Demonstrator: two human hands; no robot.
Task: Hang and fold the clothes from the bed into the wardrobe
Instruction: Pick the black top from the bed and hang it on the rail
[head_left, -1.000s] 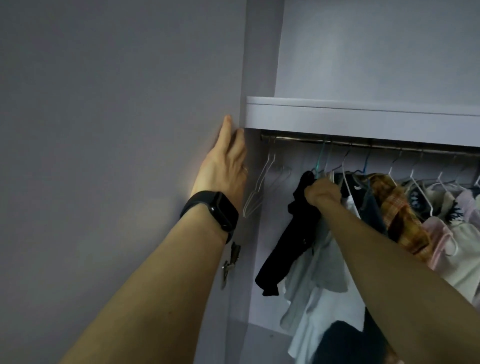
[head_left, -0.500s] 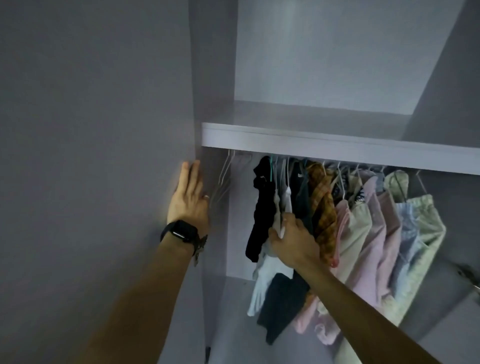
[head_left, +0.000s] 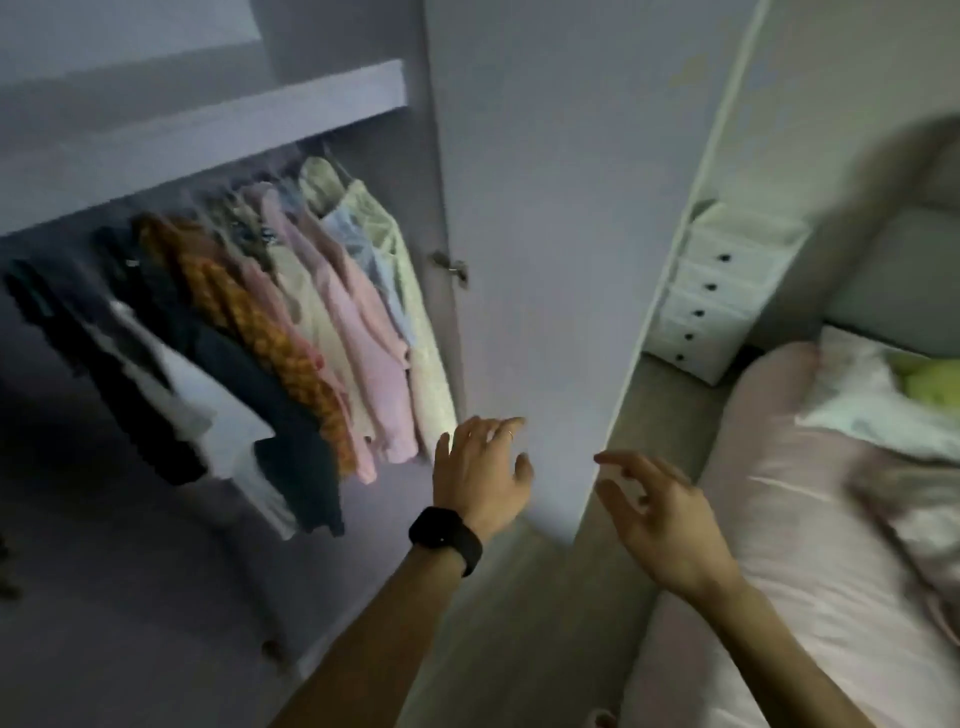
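Observation:
The wardrobe (head_left: 218, 130) stands open at the left, with several hung clothes (head_left: 291, 322) in black, orange check, pink and pale green on its rail. My left hand (head_left: 480, 475), with a black watch on the wrist, is in the air in front of the open wardrobe door (head_left: 545, 234), fingers spread and holding nothing. My right hand (head_left: 660, 514) is beside it, fingers loosely bent and empty, above the bed's edge. The bed (head_left: 810, 545) with a pink sheet lies at the right. Crumpled cloth (head_left: 914, 509) lies on it at the far right.
A white chest of small drawers (head_left: 717, 291) stands beyond the door by the bed's head. A white pillow (head_left: 872, 405) and something yellow-green (head_left: 930, 384) lie at the bed's top. Grey carpet (head_left: 670, 384) runs between wardrobe and bed.
My view has swung right from the wardrobe towards the bed. My left hand left the wardrobe's left side, and my right hand let go of the hung clothes; both now hover empty.

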